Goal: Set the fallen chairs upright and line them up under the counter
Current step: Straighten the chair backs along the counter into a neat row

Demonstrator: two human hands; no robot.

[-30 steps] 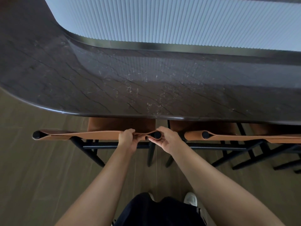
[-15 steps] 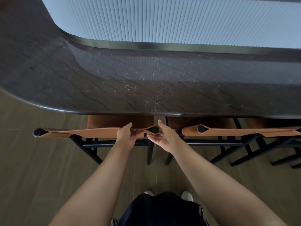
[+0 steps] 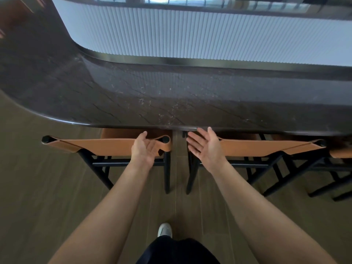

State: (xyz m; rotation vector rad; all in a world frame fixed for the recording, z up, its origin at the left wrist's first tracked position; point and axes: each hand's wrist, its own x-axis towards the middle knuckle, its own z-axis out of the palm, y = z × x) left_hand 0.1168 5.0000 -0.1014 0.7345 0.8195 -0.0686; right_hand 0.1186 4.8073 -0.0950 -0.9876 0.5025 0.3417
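Your left hand [image 3: 143, 149] and right hand [image 3: 204, 146] no longer grip the left chair [image 3: 106, 145]; fingers [image 3: 193, 141] spread, palms up; it and the right chair [image 3: 257, 146] stand upright under the bench [image 3: 171, 96]

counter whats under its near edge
Tan chair seats run under the counter; their backs and black legs stick out. How far the seats go, and the front legs, is covered.

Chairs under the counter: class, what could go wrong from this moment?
1. The right hand is open close to the counter edge; pushing a chair in could pinch fingers there.
2. The middle chair and the far right chair have legs close together; shifting either could snag them.
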